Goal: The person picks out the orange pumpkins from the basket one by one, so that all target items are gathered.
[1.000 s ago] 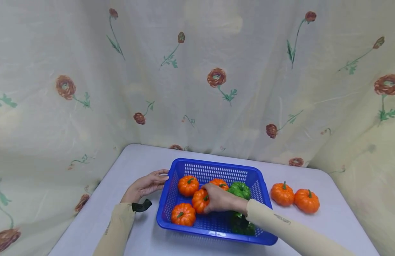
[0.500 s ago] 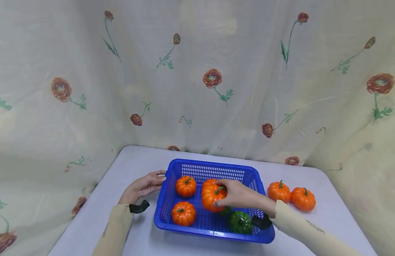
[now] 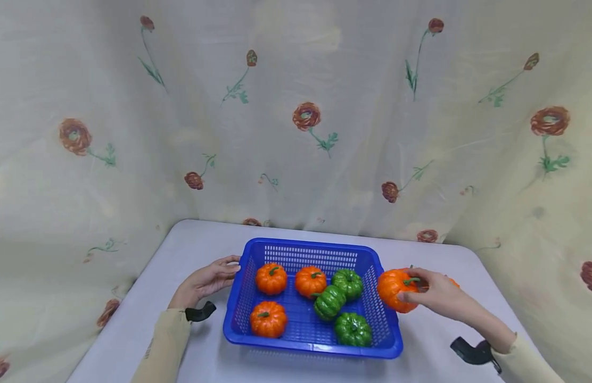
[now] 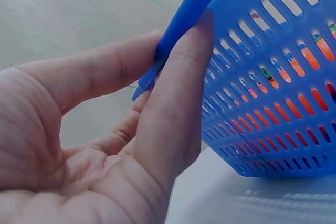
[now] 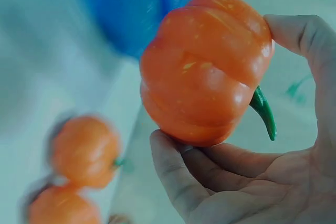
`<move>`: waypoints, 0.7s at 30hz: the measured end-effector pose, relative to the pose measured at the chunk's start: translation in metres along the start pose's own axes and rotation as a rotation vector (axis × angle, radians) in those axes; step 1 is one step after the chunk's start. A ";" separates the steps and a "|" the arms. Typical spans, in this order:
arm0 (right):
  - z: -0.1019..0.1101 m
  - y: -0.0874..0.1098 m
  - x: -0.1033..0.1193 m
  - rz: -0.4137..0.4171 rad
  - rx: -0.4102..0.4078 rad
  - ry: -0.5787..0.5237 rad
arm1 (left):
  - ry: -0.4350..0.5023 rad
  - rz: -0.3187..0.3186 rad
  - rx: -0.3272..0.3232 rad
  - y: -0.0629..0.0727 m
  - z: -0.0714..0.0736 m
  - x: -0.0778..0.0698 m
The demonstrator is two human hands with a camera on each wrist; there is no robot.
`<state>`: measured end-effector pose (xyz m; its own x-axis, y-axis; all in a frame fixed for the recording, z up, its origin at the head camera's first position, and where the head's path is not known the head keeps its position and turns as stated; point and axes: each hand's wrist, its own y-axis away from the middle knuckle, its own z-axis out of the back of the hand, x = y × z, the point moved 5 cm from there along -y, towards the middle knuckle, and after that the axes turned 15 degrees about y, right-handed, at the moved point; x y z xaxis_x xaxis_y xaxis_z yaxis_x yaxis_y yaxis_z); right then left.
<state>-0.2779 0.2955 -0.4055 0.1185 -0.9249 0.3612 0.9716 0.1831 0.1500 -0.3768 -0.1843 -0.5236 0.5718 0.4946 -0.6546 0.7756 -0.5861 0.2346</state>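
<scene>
My right hand (image 3: 437,291) grips an orange pumpkin (image 3: 396,290) with a green stem, just past the right rim of a blue plastic basket (image 3: 315,347). In the right wrist view the thumb and fingers pinch this pumpkin (image 5: 205,72) from opposite sides. At the basket's left end, my left hand (image 3: 207,282) pinches the rim; the left wrist view shows thumb and fingers on either side of the blue rim (image 4: 184,14). Inside lie orange pumpkins (image 3: 271,279) on the left and in the middle, and green pumpkins (image 3: 353,329) on the right.
Two more orange pumpkins (image 5: 86,150) lie on the table right of the basket, mostly hidden behind my right hand in the head view. The white table (image 3: 195,239) ends at a flowered curtain (image 3: 277,133) at the back and sides.
My right hand has lifted an orange pumpkin out of the basket and carried it right, over the rim. Green pumpkins it covered now show. The left hand stays at the rim.
</scene>
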 end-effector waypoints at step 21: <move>-0.051 -0.015 -0.121 -0.278 0.049 0.143 | -0.015 -0.005 -0.010 0.000 -0.001 -0.002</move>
<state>-0.2962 0.3875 -0.4984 -0.1194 -0.9786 0.1675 0.9603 -0.0710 0.2698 -0.3774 -0.1846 -0.5213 0.5639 0.4878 -0.6664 0.7809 -0.5774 0.2382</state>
